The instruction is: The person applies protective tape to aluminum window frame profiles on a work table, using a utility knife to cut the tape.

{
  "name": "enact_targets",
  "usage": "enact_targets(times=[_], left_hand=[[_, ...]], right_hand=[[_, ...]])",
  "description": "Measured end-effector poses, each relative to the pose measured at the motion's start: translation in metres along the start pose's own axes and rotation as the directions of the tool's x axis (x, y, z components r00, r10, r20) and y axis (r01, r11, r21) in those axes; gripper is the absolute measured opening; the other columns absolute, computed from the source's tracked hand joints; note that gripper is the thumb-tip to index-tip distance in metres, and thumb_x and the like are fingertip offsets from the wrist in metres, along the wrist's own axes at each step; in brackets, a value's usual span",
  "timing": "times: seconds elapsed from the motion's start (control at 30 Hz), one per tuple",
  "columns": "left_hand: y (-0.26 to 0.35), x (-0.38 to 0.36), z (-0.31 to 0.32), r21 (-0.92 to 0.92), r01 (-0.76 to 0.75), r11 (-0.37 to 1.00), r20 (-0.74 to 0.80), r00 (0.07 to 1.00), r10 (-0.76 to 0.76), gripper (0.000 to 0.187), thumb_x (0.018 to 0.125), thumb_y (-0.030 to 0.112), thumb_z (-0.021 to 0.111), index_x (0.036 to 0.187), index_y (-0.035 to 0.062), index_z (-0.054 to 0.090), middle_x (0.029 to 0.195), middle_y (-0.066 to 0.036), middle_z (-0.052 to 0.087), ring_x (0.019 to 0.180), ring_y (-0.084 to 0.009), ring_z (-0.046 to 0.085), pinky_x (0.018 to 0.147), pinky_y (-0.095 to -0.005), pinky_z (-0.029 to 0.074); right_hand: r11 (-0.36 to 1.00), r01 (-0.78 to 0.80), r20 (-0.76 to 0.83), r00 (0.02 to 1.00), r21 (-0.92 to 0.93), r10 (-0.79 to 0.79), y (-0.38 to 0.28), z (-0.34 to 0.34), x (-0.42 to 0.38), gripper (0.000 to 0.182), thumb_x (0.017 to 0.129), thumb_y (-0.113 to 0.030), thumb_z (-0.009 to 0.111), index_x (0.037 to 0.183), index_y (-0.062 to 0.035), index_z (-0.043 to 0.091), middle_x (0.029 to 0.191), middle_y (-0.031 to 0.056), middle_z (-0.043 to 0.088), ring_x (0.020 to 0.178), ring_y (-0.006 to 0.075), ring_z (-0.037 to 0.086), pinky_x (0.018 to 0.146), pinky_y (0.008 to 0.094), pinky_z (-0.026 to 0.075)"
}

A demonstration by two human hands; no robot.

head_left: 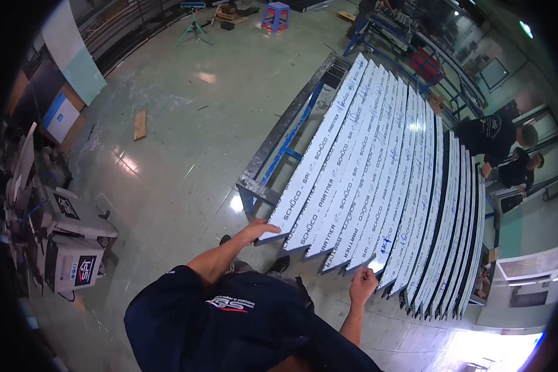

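Observation:
Long white film-covered profiles with printed lettering lie side by side on a blue-framed table, their pointed ends toward me. My left hand is at the near end of the leftmost profile, fingers around its corner. Just below the pointed ends near the middle of the row, my right hand is closed, fingers pressed together; anything within it is too small to make out. Blue handwriting marks several profiles.
Two people stand beyond the row's right side. A grey machine is at the left. On the floor are a wood piece, a blue-red stool and a green tripod. A red crate sits behind the profiles.

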State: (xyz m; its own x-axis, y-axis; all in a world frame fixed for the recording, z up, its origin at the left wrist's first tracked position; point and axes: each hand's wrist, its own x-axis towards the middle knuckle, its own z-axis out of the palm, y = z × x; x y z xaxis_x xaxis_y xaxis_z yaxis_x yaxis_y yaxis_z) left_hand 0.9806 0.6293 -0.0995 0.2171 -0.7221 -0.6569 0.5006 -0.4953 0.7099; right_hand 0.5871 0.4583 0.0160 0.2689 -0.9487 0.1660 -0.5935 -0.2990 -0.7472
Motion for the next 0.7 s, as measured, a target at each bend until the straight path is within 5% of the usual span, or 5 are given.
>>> enact_targets(times=[0.1,0.2,0.37,0.5,0.7], left_hand=[[0.016,-0.019,0.001,0.179,-0.115,0.977,-0.142,0.98,0.142,0.056,0.078,0.037,0.087,0.116,-0.0021,0.077,0.105,-0.012,0.08,0.091,-0.0241,0.076,0.084,-0.0378,0.058],[0.059,-0.058,0.004,0.576,0.083,0.813,-0.374,0.911,0.172,0.06,0.073,0.044,0.086,0.114,0.0014,0.078,0.105,-0.02,0.079,0.095,-0.0319,0.078,0.089,-0.0408,0.059],[0.051,-0.051,-0.007,0.457,-0.115,0.882,-0.234,0.941,0.244,0.067,0.077,0.059,0.083,0.117,0.0066,0.077,0.108,-0.011,0.08,0.097,-0.0307,0.078,0.09,-0.0396,0.058],[0.045,-0.011,-0.055,-0.372,0.358,0.857,0.405,0.893,-0.197,0.051,0.097,0.052,0.072,0.117,0.0053,0.077,0.1,-0.007,0.08,0.078,-0.0125,0.075,0.064,-0.0279,0.057],[0.003,0.022,-0.035,-0.08,0.062,0.995,0.237,0.971,-0.041,0.06,0.095,0.061,0.071,0.106,0.0025,0.078,0.077,-0.005,0.073,0.06,-0.0126,0.062,0.053,-0.0352,0.046]], right_hand=[[0.974,-0.158,-0.106,0.978,0.163,0.177,-0.03,0.022,-0.03,0.021,0.101,-0.009,0.066,0.083,-0.0009,0.06,0.059,-0.0005,0.057,0.052,0.0062,0.054,0.048,0.0245,0.041],[0.971,-0.192,-0.103,0.973,0.14,0.207,-0.071,0.051,-0.062,0.02,0.101,-0.009,0.065,0.084,-0.0013,0.06,0.061,0.0005,0.059,0.052,0.0071,0.056,0.048,0.0252,0.043],[0.979,-0.201,0.033,0.979,0.016,0.2,-0.133,0.089,-0.086,0.022,0.101,-0.009,0.065,0.081,-0.0012,0.06,0.063,0.0013,0.062,0.054,0.0071,0.058,0.051,0.0245,0.044],[0.983,-0.185,0.062,0.981,-0.022,0.186,-0.15,0.1,-0.09,0.026,0.101,-0.012,0.067,0.078,-0.002,0.06,0.058,-0.0004,0.058,0.052,0.0041,0.052,0.049,0.0243,0.04],[0.969,-0.193,0.132,0.968,-0.155,0.213,-0.165,0.084,-0.1,0.025,0.103,-0.013,0.066,0.081,-0.0008,0.062,0.063,0.0015,0.062,0.054,0.0063,0.056,0.051,0.0248,0.044]])
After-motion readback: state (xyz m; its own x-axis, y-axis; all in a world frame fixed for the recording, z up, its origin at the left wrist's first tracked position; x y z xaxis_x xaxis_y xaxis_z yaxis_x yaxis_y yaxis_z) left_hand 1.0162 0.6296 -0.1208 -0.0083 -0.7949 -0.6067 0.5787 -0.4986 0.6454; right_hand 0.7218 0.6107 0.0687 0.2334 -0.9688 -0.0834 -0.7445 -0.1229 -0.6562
